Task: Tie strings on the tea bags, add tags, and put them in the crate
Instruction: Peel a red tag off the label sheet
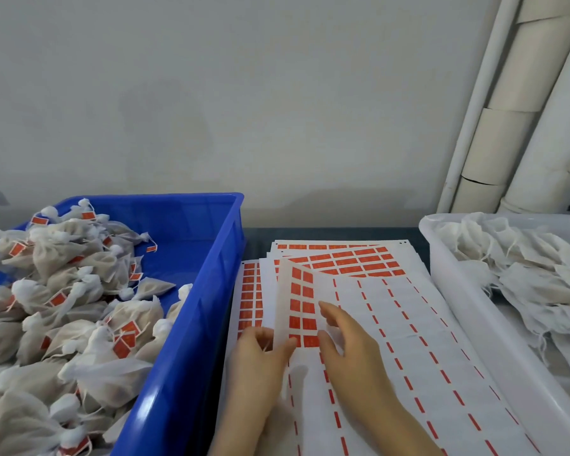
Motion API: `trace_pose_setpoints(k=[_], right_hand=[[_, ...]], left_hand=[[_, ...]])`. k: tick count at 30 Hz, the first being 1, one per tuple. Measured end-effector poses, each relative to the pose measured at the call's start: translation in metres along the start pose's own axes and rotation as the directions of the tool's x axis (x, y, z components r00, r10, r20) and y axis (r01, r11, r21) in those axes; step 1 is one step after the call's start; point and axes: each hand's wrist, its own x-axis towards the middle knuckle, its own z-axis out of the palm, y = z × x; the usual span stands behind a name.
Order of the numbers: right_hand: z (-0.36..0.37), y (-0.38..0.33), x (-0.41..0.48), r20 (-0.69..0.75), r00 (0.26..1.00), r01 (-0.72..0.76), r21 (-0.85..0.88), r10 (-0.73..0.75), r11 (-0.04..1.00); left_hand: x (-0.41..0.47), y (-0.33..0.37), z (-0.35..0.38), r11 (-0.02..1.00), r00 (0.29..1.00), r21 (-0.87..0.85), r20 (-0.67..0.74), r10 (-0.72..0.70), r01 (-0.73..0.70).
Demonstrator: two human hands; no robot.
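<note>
Pinching the tag sheet [297, 291] (flimsy, best held at its edge) in my left hand [260, 363]; right hand [356, 353] lies flat.

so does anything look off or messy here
Nothing spilled or damaged. The tag sheets lie fanned askew, not squared up, and the top sheet is nearly stripped: only its left strip of red tags remains, bent up where the left hand pinches it.
</note>
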Motion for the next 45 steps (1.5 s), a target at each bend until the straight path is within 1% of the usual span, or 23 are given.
trace_pose_setpoints(k=[3,7,10,14,20,24,29,35,39,45], right_hand=[[-0.003,-0.002,-0.001,-0.005,0.999,0.032,0.019,-0.032,0.999],[-0.004,-0.007,-0.004,0.025,0.996,0.087,0.033,-0.088,0.996],[-0.004,-0.011,-0.008,0.031,0.996,0.085,0.087,-0.088,0.993],[0.001,-0.012,-0.011,0.025,0.996,0.079,0.105,-0.082,0.991],[0.000,-0.014,-0.012,0.000,0.999,0.045,0.172,-0.045,0.984],[-0.004,-0.014,-0.012,0.021,0.999,0.024,0.239,-0.030,0.971],[-0.009,-0.013,-0.010,0.058,0.998,-0.008,0.283,-0.009,0.959],[-0.011,-0.012,-0.006,0.067,0.998,-0.034,0.259,0.017,0.965],[-0.011,-0.012,-0.006,0.014,1.000,0.011,0.192,-0.014,0.981],[-0.008,-0.011,-0.007,0.039,0.999,0.019,0.181,-0.027,0.983]], left_hand=[[0.003,0.002,-0.010,0.995,0.997,-0.101,0.079,0.003,0.006],[0.002,0.002,-0.020,0.967,0.987,-0.248,0.159,-0.014,0.054],[0.002,0.000,-0.021,0.961,0.984,-0.275,0.179,0.011,0.039],[0.002,-0.001,-0.021,0.947,0.976,-0.317,0.217,0.026,0.045],[0.003,-0.004,-0.021,0.942,0.975,-0.334,0.212,0.061,0.014],[0.002,-0.004,-0.021,0.947,0.973,-0.322,0.216,0.087,-0.014],[-0.001,-0.003,-0.022,0.950,0.965,-0.313,0.242,0.103,-0.024],[-0.002,-0.003,-0.020,0.952,0.963,-0.303,0.245,0.109,-0.030],[-0.002,-0.004,-0.020,0.952,0.964,-0.304,0.239,0.114,-0.037],[-0.004,-0.001,-0.019,0.951,0.961,-0.305,0.243,0.133,-0.054]])
